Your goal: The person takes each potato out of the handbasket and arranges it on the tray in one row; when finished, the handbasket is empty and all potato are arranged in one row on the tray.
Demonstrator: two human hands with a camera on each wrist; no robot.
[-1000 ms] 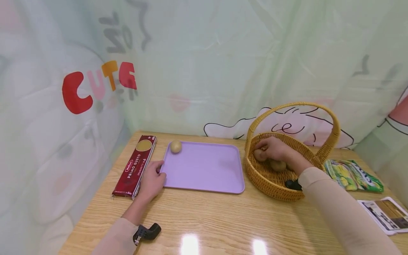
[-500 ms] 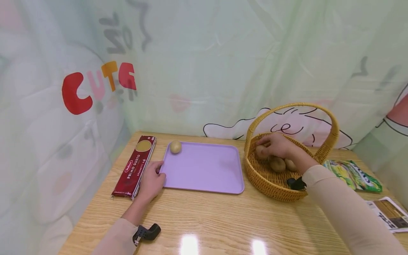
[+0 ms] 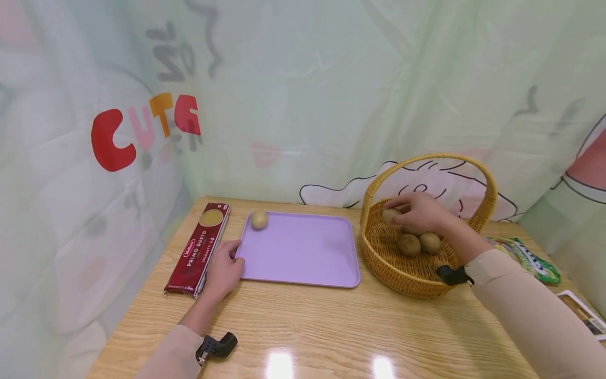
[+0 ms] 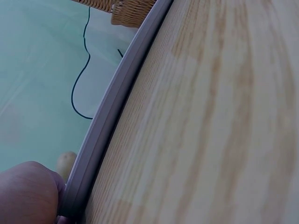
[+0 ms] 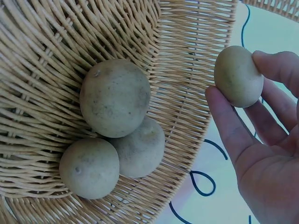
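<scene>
My right hand point(image 3: 423, 215) pinches a small tan potato point(image 5: 238, 76) between thumb and fingertips, above the far inner side of the wicker basket point(image 3: 402, 284). Three more potatoes sit together in the basket; the largest potato point(image 5: 115, 98) touches the other two in the right wrist view. On the left, my left hand point(image 3: 224, 267) grips the left edge of the lilac tray point(image 3: 303, 252), thumb at the rim. A single potato point(image 3: 259, 219) rests in the tray's far left corner. The left hand's fingers are mostly hidden in the left wrist view.
A red spaghetti packet point(image 3: 199, 250) lies just left of the left hand. The basket's tall handle point(image 3: 442, 156) arches over the right hand. Further right are a green packet point(image 3: 532, 260) and a white-edged pack point(image 3: 584, 313). A printed curtain point(image 3: 284, 105) hangs behind the table.
My right hand has lifted slightly with the potato, away from the others, which now show more plainly. The left hand stays on the tray edge. The head view has shifted slightly.
</scene>
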